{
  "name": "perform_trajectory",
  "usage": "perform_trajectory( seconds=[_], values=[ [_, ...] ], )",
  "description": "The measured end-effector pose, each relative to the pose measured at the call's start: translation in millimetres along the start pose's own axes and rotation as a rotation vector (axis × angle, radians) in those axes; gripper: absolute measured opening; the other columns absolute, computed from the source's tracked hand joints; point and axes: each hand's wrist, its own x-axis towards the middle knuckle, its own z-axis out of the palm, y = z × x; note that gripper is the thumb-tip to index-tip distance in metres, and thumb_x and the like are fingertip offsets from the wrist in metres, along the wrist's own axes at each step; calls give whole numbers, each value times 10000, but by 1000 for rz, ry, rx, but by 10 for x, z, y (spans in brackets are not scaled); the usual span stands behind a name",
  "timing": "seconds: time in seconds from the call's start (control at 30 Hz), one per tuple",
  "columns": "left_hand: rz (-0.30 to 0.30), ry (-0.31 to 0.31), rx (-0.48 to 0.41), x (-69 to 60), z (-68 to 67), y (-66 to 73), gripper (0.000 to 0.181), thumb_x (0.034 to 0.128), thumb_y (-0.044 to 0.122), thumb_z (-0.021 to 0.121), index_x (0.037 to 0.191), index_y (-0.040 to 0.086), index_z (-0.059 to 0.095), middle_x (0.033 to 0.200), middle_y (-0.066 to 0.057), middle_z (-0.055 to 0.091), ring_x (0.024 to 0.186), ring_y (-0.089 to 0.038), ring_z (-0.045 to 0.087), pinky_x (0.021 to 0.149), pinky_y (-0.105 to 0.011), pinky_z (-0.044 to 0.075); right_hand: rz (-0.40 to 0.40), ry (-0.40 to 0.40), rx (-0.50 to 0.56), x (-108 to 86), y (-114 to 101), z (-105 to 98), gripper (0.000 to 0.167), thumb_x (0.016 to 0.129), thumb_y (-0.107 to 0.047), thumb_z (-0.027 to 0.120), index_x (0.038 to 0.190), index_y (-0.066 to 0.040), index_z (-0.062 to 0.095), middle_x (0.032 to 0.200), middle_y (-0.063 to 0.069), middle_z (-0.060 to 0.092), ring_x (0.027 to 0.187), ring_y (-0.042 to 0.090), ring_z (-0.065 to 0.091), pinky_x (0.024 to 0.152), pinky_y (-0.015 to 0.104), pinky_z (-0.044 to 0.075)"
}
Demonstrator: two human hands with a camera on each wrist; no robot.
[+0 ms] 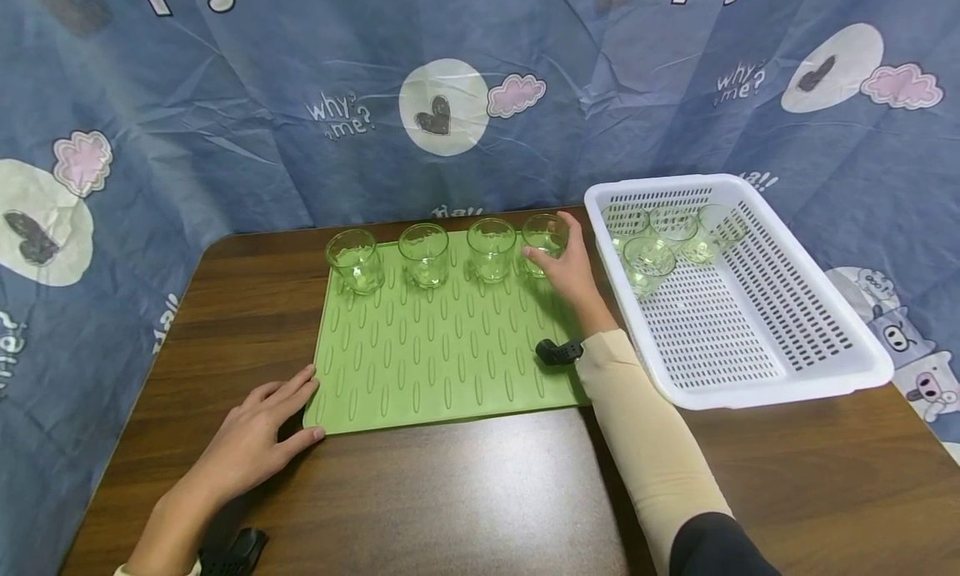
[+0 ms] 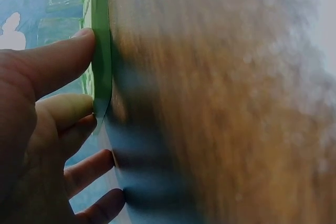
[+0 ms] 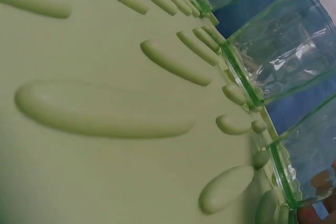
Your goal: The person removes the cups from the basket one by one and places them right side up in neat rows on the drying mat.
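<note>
My right hand (image 1: 568, 267) holds a clear green glass (image 1: 543, 241) at the back right corner of the green ridged mat (image 1: 420, 351), thumb on one side and fingers on the other. Left of it, three like glasses stand in a row along the mat's back edge: one glass (image 1: 491, 255), a second glass (image 1: 424, 259) and a third glass (image 1: 357, 266). My left hand (image 1: 251, 438) rests at the mat's front left corner, thumb and fingertips touching its edge and the table. In the right wrist view, fingertips (image 3: 307, 214) show beside the nearest glass base.
On the right stands a white perforated basket (image 1: 750, 393) with several green glasses (image 1: 648, 263) grouped in its back left part. The brown wooden table (image 1: 465, 493) reaches forward of the mat. A blue printed cloth (image 1: 270, 84) hangs behind the table.
</note>
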Motion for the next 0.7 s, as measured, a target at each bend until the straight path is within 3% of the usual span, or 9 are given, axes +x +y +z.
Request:
perform_trajectory(
  seconds=[0.7],
  values=[
    [0,7,0,-1,-7,12,761,925,516,642,1524,107,411,1629,-78,331,1357,-443,394,935,-722,362,10,5,-94,2,27,-47,891,872,-224,759,1569,-159,209,1490,164,466,1357,361,456,1134,510,375]
  ],
)
